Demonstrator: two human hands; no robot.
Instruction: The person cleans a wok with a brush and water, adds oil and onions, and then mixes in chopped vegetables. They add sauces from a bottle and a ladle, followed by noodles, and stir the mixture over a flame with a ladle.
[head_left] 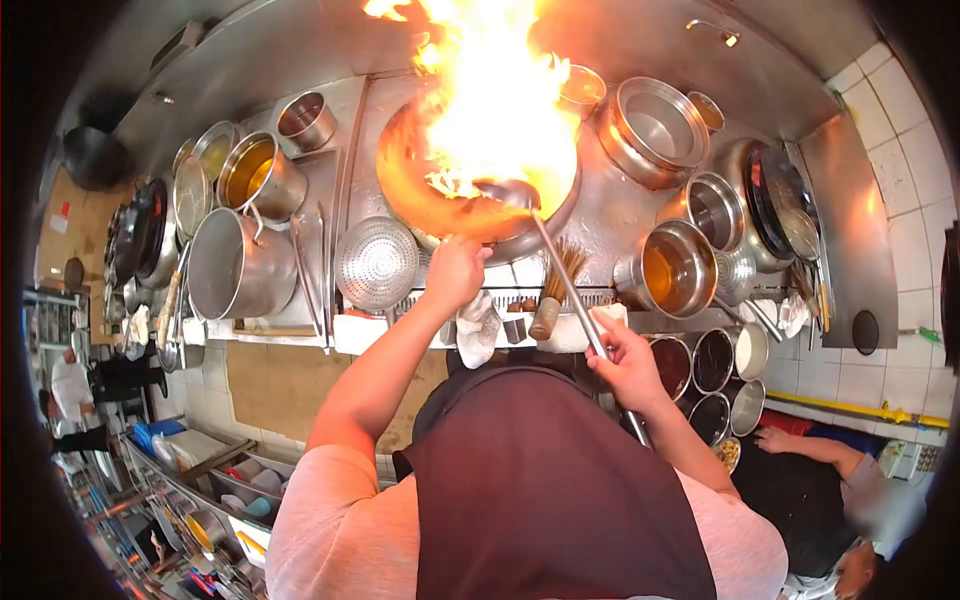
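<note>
Tall bright flames rise from a large wok on the range. At the wok's near rim, my left hand is closed on its edge or handle, and a white cloth hangs just below the fingers. My right hand is wrapped round the long shaft of a metal ladle, whose bowl lies inside the wok beneath the fire. Between the wok and my right hand stands a bamboo brush. A perforated strainer rests left of my left hand. The wok's contents are hidden by flame.
Metal pots stand at the left, one with yellow liquid. More pots and a pot of amber liquid are at the right. Several round containers sit beside my right arm. Another person is at the lower right.
</note>
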